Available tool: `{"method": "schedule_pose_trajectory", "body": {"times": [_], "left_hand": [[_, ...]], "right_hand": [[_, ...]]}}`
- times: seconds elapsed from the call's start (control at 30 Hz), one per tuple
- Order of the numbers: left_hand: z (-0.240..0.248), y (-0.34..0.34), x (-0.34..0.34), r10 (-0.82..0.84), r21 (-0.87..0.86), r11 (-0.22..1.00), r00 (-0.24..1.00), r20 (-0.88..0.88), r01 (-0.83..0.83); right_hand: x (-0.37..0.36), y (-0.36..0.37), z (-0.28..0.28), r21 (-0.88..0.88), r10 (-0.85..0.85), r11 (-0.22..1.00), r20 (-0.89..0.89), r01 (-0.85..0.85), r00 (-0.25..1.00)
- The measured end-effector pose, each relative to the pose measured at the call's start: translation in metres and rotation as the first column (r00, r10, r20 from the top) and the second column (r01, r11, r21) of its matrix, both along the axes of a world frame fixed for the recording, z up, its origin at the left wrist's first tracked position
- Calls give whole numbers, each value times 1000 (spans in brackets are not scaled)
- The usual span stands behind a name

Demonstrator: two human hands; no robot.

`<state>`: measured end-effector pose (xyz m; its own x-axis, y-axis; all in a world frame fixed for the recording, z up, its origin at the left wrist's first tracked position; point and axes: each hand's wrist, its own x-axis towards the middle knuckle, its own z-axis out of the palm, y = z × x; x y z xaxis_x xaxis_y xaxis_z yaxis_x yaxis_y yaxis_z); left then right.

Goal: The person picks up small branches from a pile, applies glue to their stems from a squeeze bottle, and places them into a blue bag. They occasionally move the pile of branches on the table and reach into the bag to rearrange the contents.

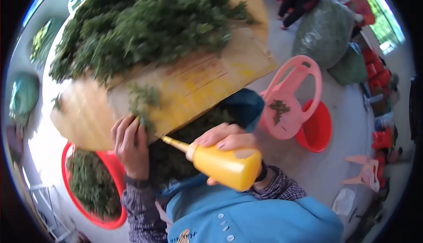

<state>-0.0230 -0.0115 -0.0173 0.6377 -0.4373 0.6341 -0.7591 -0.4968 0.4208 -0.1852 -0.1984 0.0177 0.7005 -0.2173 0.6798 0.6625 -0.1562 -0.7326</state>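
My right hand (227,137) is wrapped round a yellow squeeze bottle (229,166), which lies tilted with its long nozzle aimed left. The nozzle tip is close to the front edge of a flattened cardboard sheet (176,95), near my left hand. With closed fingers, my left hand (130,144) pinches a small green sprig (144,100) at the cardboard's near left corner. Yellow smears mark the cardboard. Behind it, a large heap of green leafy sprigs (150,22) covers the round wooden table (83,119).
At lower left stands a red basin (119,172) full of greenery. A pink plastic chair (282,124) with a few sprigs on its seat is to the right, beside a red bucket (318,128). Large green sacks (324,31) and other people are at the far right.
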Motion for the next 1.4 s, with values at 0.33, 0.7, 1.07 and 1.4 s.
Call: {"method": "schedule_pose_trajectory", "body": {"times": [0.33, 0.7, 1.07, 1.4], "left_hand": [[4, 5, -1, 65, -143, 987, 997, -37, -70], [46, 37, -27, -453, 170, 864, 879, -153, 474], [32, -14, -6, 30, 272, 962, 996, -86, -6], [28, -16, -3, 38, 283, 959, 984, -176, 14]], "right_hand": [[-12, -11, 13, -40, -111, 993, 8, 112, 994], [-11, -39, 9, 7, -267, 964, 28, 267, 963], [40, -51, 17, -33, -135, 990, 83, 138, 987], [70, -46, 15, -65, -47, 997, 22, 48, 999]]}}
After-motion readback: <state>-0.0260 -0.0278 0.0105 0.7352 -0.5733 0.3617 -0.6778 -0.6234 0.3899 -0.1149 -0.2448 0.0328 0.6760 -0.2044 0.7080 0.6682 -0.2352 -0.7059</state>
